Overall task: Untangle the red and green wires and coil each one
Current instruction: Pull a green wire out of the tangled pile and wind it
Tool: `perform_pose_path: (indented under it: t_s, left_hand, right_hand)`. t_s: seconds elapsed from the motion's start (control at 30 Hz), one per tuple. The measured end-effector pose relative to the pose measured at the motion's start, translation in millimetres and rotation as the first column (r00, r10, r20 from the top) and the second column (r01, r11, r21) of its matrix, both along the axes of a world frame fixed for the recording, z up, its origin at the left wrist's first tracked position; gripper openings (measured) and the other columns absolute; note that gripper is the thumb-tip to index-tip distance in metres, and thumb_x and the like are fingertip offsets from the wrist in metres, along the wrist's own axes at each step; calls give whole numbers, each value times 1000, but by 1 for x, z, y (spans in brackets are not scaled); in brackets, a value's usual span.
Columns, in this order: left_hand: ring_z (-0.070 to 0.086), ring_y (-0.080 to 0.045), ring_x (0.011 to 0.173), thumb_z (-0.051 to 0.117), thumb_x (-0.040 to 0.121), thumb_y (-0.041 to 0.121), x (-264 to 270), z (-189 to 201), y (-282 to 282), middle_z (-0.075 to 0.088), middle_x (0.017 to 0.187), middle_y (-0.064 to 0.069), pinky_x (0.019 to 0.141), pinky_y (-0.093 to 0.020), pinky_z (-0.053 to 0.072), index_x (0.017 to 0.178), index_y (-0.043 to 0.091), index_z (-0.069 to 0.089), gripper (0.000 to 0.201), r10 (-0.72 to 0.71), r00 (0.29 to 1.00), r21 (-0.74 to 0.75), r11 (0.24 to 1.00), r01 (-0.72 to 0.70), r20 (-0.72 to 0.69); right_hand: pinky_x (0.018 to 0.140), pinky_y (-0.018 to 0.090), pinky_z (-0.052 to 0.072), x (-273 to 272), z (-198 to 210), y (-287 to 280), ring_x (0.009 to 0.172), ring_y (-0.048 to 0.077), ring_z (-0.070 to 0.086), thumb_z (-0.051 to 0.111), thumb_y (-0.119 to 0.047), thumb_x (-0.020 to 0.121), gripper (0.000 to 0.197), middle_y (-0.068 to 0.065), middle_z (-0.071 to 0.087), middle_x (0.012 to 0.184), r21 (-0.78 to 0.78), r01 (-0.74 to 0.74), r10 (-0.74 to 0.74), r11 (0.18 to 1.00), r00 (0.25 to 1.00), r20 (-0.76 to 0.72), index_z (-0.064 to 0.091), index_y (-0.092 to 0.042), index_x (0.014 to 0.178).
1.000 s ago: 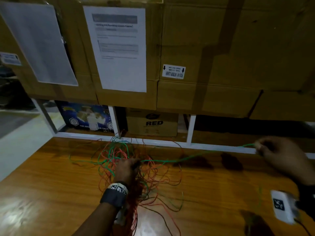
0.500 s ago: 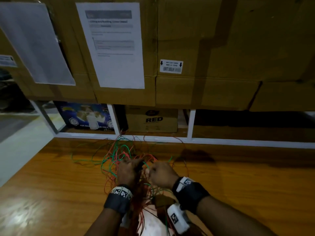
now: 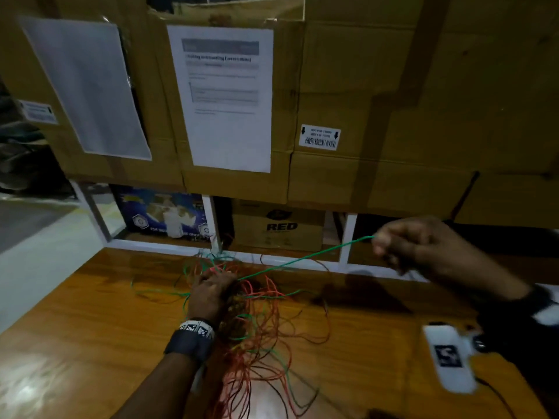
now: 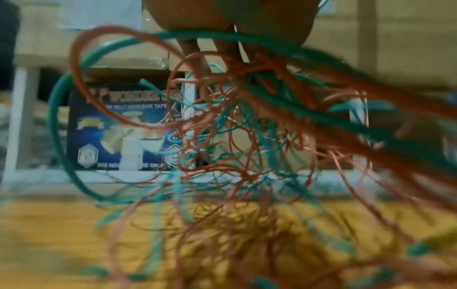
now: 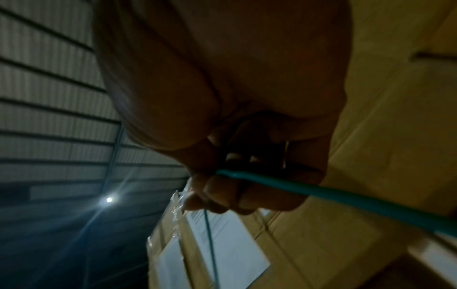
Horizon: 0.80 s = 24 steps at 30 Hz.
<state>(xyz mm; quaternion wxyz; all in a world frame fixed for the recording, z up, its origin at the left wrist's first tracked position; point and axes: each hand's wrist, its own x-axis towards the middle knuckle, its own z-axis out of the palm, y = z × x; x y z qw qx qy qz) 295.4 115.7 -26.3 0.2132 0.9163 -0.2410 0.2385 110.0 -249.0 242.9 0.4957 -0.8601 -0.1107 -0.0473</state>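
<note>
Stacked cardboard boxes (image 3: 393, 101) back my wooden table (image 3: 75, 328). My left hand (image 3: 211, 294) clamps the red wire (image 3: 260, 300) tangle there as an anchor, so my right hand (image 3: 423, 246), its grip pinching the green wire (image 3: 302, 260), can draw one strand taut and free.

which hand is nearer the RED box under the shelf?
Right. The right hand is raised just right of the RED box, pinching the green wire. The left hand sits lower, in the tangle.
</note>
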Motion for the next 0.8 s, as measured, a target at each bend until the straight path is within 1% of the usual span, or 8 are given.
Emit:
perform_pose_path:
  t_s: [0.1, 0.2, 0.3, 0.37, 0.47, 0.57, 0.67, 0.8]
  left_hand:
    - [76, -26, 71, 55, 66, 34, 4, -7, 18, 79, 81, -4, 85, -33, 50, 94, 20, 81, 41, 41, 998, 33, 999, -39, -51]
    - [74, -25, 66, 68, 57, 21, 4, -1, 14, 78, 75, -2, 80, -32, 43, 90, 18, 82, 36, 73, 997, 32, 997, -73, -24]
    - [74, -24, 72, 73, 58, 15, 6, -1, 0, 79, 80, -2, 84, -41, 52, 92, 20, 82, 36, 72, 997, -6, 997, -72, -19]
    - [74, -24, 73, 85, 56, 9, 0, -5, -13, 79, 83, -2, 88, -40, 46, 93, 18, 82, 38, 64, 998, -1, 998, -64, -14]
    - [74, -25, 76, 88, 61, 14, -12, -13, -28, 79, 85, -1, 89, -45, 43, 94, 21, 81, 34, 102, 995, 29, 994, -102, 3]
    - [74, -23, 77, 74, 64, 27, -15, -20, -29, 79, 85, 1, 86, -41, 37, 94, 23, 80, 31, 112, 994, 77, 991, -113, 19]
    - [74, -22, 75, 72, 61, 28, -19, -16, -30, 78, 83, 3, 78, -37, 28, 93, 23, 80, 32, 90, 995, 117, 989, -94, 41]
    - [74, -20, 76, 53, 71, 38, -26, -9, -27, 78, 83, 4, 82, -38, 30, 95, 25, 80, 38, 77, 997, 104, 991, -80, 31]
  right_hand:
    - [56, 30, 46, -19, 14, -42, 59, 17, 55, 76, -56, 81, 40, 3, 60, 62, 60, 129, -127, 990, 991, -47, 74, -17, 75]
    - [61, 37, 50, -17, -4, -77, 62, 18, 62, 70, -45, 91, 29, 3, 66, 65, -186, 308, -328, 933, 940, -90, 74, -22, 73]
    - [76, 38, 52, 3, -42, -92, 92, 23, 68, 68, -26, 97, 8, 3, 72, 104, -720, 352, -531, 598, 847, -27, 69, -32, 102]
    - [88, 37, 50, 16, -73, -75, 115, 28, 59, 71, -29, 91, 53, 7, 57, 132, -875, 337, -555, 348, 826, 98, 50, -23, 140]
    - [102, 36, 46, 32, -116, 1, 127, 22, 49, 68, -20, 92, 57, -1, 50, 139, -725, 382, -438, 574, 891, 122, 45, -25, 144]
    - [110, 38, 41, 55, -160, 80, 133, 21, 45, 57, -27, 100, 43, -4, 52, 142, -617, 177, -181, 767, 982, 57, 50, -28, 143]
    - [105, 44, 42, 78, -185, 137, 130, 26, 44, 49, -37, 102, 45, 0, 52, 145, -656, 17, -5, 755, 1000, 20, 47, -24, 146]
    - [96, 47, 43, 99, -181, 174, 117, 30, 48, 51, -26, 101, 21, 4, 64, 119, -741, -11, -28, 672, 999, -40, 63, -21, 117]
